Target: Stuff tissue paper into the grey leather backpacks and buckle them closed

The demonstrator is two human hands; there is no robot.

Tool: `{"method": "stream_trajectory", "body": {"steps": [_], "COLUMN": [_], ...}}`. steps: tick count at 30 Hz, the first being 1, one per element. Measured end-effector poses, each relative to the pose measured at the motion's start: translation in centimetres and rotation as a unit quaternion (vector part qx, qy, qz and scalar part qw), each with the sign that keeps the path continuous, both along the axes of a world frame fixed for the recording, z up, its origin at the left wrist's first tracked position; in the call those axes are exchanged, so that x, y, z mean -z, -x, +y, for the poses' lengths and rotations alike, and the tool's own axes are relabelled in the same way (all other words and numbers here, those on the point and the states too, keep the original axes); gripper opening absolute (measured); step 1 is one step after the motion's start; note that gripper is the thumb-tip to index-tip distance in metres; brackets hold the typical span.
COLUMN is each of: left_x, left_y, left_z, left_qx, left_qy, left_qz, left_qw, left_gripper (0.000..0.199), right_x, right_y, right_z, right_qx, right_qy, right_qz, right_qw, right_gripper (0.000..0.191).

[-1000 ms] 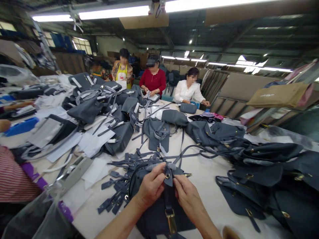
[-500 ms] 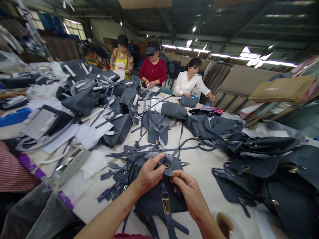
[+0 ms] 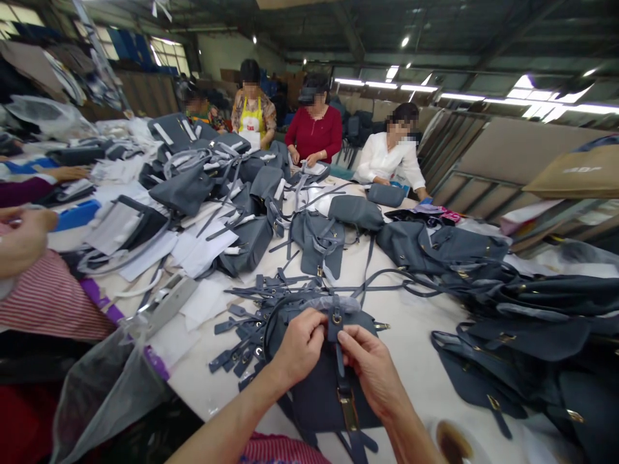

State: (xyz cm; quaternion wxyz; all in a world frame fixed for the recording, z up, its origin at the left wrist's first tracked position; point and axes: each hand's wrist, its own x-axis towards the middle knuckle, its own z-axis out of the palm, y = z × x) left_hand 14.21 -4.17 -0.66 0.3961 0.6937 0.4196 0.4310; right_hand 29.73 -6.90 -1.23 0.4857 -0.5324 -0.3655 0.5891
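Observation:
A dark blue-grey backpack (image 3: 319, 403) lies on the table in front of me, with a gold buckle (image 3: 348, 412) on its front strap. From its top hangs a leather tag (image 3: 334, 330) with a gold eyelet. My right hand (image 3: 371, 370) pinches the lower edge of this tag between thumb and finger. Just left of the tag, my left hand (image 3: 302, 341) is closed with its fingers curled; what they hold, if anything, is hidden. Several similar tags (image 3: 249, 345) with metal eyelets lie in a pile left of the backpack.
More dark backpacks (image 3: 503, 361) are heaped on the right and across the table's far side. White papers (image 3: 203, 248) lie to the left. A cup of brown liquid (image 3: 452, 441) stands near my right forearm. Co-workers sit opposite; another person's hand (image 3: 26, 241) is at left.
My left hand has drawn back from the tag's eyelet, its extended finger now curled. The tag hangs more squarely in view, still in my right fingers. The view has turned left.

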Motion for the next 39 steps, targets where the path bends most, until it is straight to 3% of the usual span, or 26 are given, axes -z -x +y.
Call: {"method": "stream_trajectory", "body": {"steps": [4, 10, 15, 21, 24, 29, 32, 36, 39], "left_x": [-0.1, 0.2, 0.1, -0.3, -0.2, 0.5, 0.7, 0.6, 0.6], "left_y": [0.2, -0.5, 0.0, 0.6, 0.5, 0.0, -0.2, -0.4, -0.8], "left_z": [0.9, 1.2, 1.5, 1.9, 1.7, 1.6, 1.6, 1.5, 1.2], "left_qx": [0.087, 0.065, 0.119, 0.170, 0.191, 0.129, 0.123, 0.129, 0.085], "left_qy": [0.101, 0.211, 0.269, 0.318, 0.320, 0.285, 0.277, 0.264, 0.206], "left_qz": [-0.022, -0.069, -0.101, -0.148, -0.145, -0.105, -0.103, -0.107, -0.036], "left_qw": [0.991, 0.973, 0.950, 0.921, 0.917, 0.944, 0.947, 0.950, 0.974], "left_gripper": [0.020, 0.013, 0.010, 0.018, 0.015, 0.009, 0.011, 0.011, 0.006], "right_x": [0.0, -0.4, -0.8, -0.1, -0.2, 0.0, 0.3, 0.3, 0.1], "right_y": [0.0, 0.0, 0.0, 0.2, 0.4, 0.6, 0.5, 0.7, 0.9], "right_z": [-0.2, -0.8, -1.5, -1.0, -0.8, -0.9, -0.9, -1.0, -1.3], "right_qx": [0.026, 0.028, 0.010, 0.071, 0.076, 0.089, 0.090, 0.086, 0.091], "right_qy": [-0.006, -0.016, -0.024, -0.035, -0.036, -0.033, -0.033, -0.034, -0.020], "right_qz": [-0.009, -0.008, 0.046, 0.027, 0.035, 0.015, 0.008, 0.053, 0.101], "right_qw": [1.000, 0.999, 0.999, 0.996, 0.996, 0.995, 0.995, 0.994, 0.990], "right_gripper": [0.039, 0.045, 0.065, 0.060, 0.060, 0.059, 0.057, 0.052, 0.048]}}
